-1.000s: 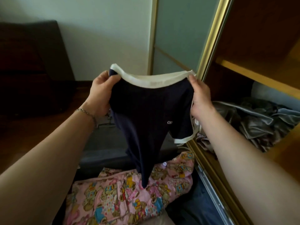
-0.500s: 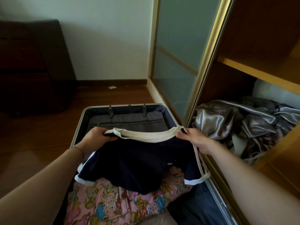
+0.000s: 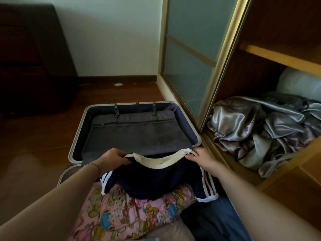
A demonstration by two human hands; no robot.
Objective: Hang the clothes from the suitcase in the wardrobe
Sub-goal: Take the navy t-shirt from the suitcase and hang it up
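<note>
Navy shirt stretches between left hand and right hand, each grip pinching its white collar.

a home bedroom: open wardrobe, suitcase on wooden floor.

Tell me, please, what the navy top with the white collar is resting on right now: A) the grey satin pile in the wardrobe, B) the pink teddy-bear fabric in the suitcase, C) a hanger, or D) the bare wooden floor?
B: the navy top lies on the pink teddy-bear fabric, with the left hand and right hand gripping its collar.
</note>
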